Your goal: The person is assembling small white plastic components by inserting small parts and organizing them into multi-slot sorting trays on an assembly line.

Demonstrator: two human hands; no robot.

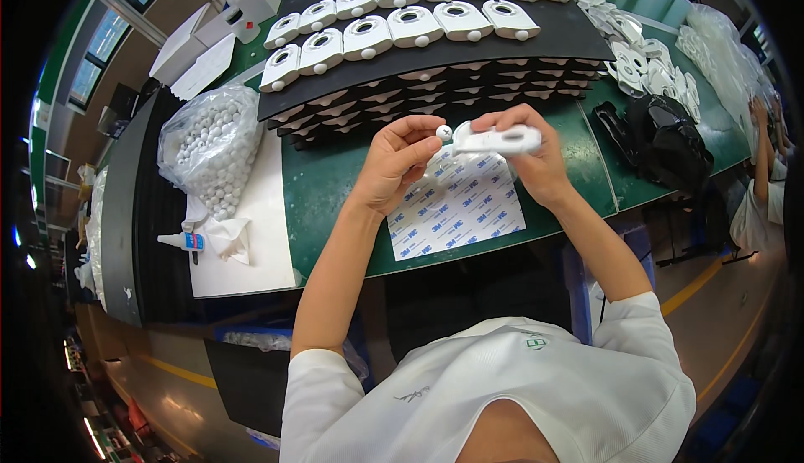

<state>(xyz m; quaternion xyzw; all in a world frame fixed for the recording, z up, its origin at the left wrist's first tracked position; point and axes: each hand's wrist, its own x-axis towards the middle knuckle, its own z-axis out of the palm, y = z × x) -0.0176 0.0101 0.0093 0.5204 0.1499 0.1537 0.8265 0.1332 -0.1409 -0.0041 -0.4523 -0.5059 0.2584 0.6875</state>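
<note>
We note a small white ball with a dark mark (445,133) in front of the person, above the near-middle of the table, pinched between thumb and fingertips of the left hand (394,163). Just to its right, a white plastic housing with an oval hole (492,141), blurred, lies level in the right hand (540,162), fingers closed around it. Whether ball and housing touch, we cannot tell.

Below the hands: a white sheet with blue print (456,212), on a green tabletop (331,203). Beyond, on the far side, we see a stack of black boards (456,51); the top one bears two rows of similar white housings (367,38), many with a ball at the near edge.

Left: a clear plastic bag of white balls (216,141); nearer, a small white bottle with a blue label (186,241) beside crumpled white tissue (230,239).

Right: a crumpled black plastic bag (670,145); farther, a heap of flat white parts (649,65). Far right, we spot another person's hand (760,115).
</note>
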